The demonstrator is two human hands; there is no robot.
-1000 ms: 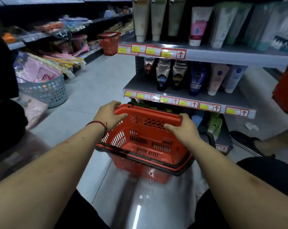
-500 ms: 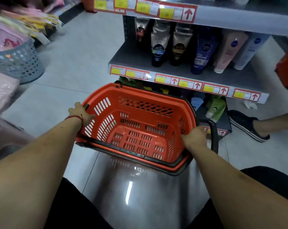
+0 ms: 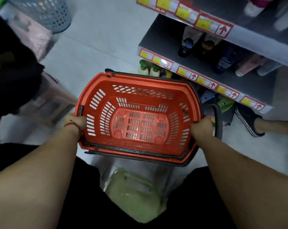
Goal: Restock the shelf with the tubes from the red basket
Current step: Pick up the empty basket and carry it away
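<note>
Head view: a blurred green packet [image 3: 133, 192] lies between the knees. Beyond it, the left hand [image 3: 75, 121] and right hand [image 3: 201, 128] each grip 1 end rim of the basket [image 3: 140, 80], its opening facing up. Farther off, tubes [image 3: 187, 45] stand on the shelf [image 3: 164, 40], 2 dark ones leftmost.

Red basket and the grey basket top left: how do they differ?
The red basket is held at its two ends by the left hand and right hand; the grey basket stands on the floor. The red basket has slots, the grey basket round holes. Both are perforated plastic.
</note>
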